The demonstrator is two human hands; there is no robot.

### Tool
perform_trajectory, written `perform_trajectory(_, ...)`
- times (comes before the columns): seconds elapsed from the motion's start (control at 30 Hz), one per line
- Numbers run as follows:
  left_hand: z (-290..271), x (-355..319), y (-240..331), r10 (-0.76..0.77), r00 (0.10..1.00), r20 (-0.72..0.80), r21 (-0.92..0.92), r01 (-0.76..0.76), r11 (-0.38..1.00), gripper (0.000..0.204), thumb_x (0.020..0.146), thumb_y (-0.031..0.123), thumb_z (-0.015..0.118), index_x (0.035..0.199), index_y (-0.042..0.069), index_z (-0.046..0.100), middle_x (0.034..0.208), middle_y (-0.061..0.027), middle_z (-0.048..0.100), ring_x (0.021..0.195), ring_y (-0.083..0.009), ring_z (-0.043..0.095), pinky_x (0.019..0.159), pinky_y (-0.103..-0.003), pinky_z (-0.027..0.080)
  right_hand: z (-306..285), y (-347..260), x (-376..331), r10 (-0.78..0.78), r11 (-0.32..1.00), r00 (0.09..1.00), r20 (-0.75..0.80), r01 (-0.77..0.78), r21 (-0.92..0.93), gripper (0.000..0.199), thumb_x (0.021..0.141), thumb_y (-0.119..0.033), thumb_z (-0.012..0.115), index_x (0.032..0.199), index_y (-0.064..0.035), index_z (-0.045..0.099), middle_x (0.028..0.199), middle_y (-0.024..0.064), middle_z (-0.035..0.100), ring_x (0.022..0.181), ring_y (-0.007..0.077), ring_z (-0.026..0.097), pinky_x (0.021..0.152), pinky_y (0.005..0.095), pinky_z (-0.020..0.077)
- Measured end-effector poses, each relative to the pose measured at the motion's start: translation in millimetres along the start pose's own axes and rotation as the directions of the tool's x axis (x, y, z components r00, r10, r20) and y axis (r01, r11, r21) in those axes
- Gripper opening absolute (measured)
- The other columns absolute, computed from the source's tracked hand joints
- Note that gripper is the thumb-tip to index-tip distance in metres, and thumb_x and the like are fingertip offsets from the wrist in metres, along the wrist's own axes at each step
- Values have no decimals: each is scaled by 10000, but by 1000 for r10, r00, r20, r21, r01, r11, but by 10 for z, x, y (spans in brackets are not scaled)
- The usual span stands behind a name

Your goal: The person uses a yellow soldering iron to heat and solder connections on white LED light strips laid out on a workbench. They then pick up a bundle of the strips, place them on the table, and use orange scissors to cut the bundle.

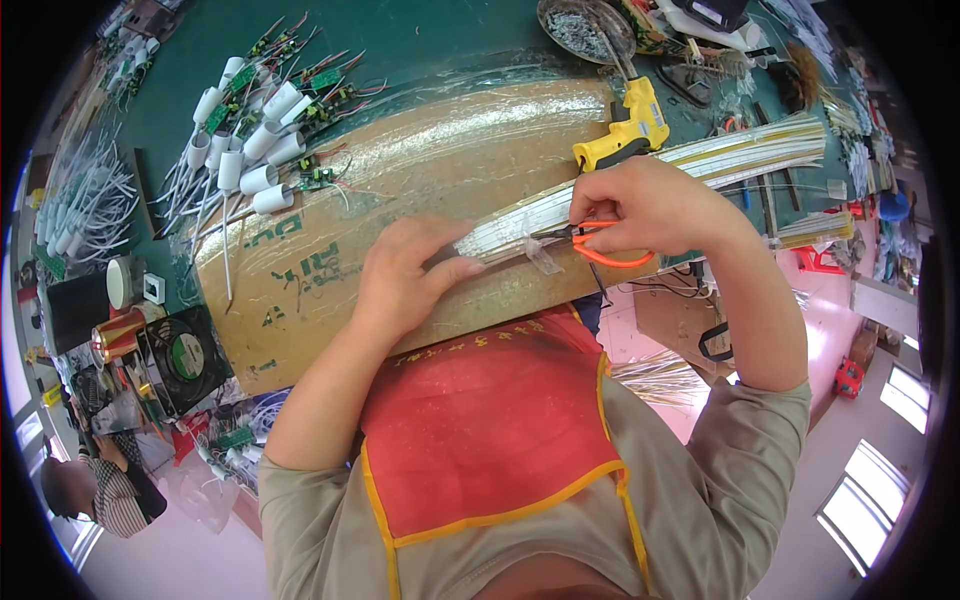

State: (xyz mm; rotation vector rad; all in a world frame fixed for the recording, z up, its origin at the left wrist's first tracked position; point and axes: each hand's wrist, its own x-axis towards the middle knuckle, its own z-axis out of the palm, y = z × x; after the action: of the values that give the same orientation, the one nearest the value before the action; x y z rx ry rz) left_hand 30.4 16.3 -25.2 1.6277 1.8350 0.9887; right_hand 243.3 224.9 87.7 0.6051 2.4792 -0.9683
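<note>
A long bundle of thin white and yellow strips [740,152] lies slanting across a cardboard sheet [330,330]. My left hand [405,275] grips the bundle's left end, thumb and fingers on either side. In my right hand [650,205] is a pair of orange-handled cutters [622,260], their dark jaws pointing left at the bundle. A piece of clear tape [543,257] hangs off the bundle's near side by the jaws. Whether the jaws touch the tape or strips, I cannot tell.
A yellow glue gun [632,125] lies just beyond my right hand. Several white cylindrical housings [262,140] with circuit boards and wires are heaped at the back left. A black fan [185,358] stands at the left edge. A metal pan [585,28] sits at the far side.
</note>
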Motion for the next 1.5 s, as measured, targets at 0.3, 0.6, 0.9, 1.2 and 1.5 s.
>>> perform_trajectory(0.3, -92, 16, 9, -18, 998, 65, -18, 19, 1000, 394, 790, 304, 790, 1125, 106, 727, 1127, -102, 701, 1067, -314, 625, 946, -414, 484, -36, -174, 76, 7, 998, 998, 61, -4, -63, 303, 803, -299, 716, 1009, -82, 670, 851, 146, 696, 821, 340, 669, 722, 439, 512)
perform_trajectory(0.6, -134, 25, 22, -15, 996, 92, -44, 19, 999, 390, 820, 290, 772, 1154, 98, 716, 1160, -126, 689, 1104, -320, 612, 967, -417, 479, 9, -93, 19, -42, 993, 999, -15, 40, -110, 294, 791, -275, 712, 1003, -81, 650, 850, 146, 682, 814, 339, 660, 703, 429, 506)
perform_trajectory(0.9, -121, 25, 6, 2, 997, 82, -51, 2, 999, 385, 818, 266, 771, 1160, 99, 716, 1159, -118, 696, 1104, -315, 619, 967, -409, 482, -121, -45, -105, 29, 998, 999, -41, -31, -49, 293, 788, -255, 741, 1001, -70, 662, 830, 122, 670, 798, 292, 659, 693, 388, 504)
perform_trajectory(1.2, -107, 30, 0, 14, 997, 76, -61, -9, 998, 379, 823, 281, 768, 1152, 100, 718, 1147, -121, 699, 1089, -320, 621, 960, -419, 483, -84, -182, -130, 111, 994, 990, 85, -110, -22, 362, 787, -272, 770, 1062, -70, 650, 838, 87, 679, 747, 219, 640, 666, 341, 494)
perform_trajectory(1.5, -104, 24, 0, 28, 998, 56, -49, -25, 999, 372, 819, 274, 769, 1141, 95, 718, 1139, -116, 700, 1072, -319, 626, 946, -421, 486, -54, -138, -38, 69, 993, 997, 43, -64, -101, 368, 794, -304, 766, 1035, -60, 633, 813, 114, 670, 755, 275, 644, 664, 369, 492)
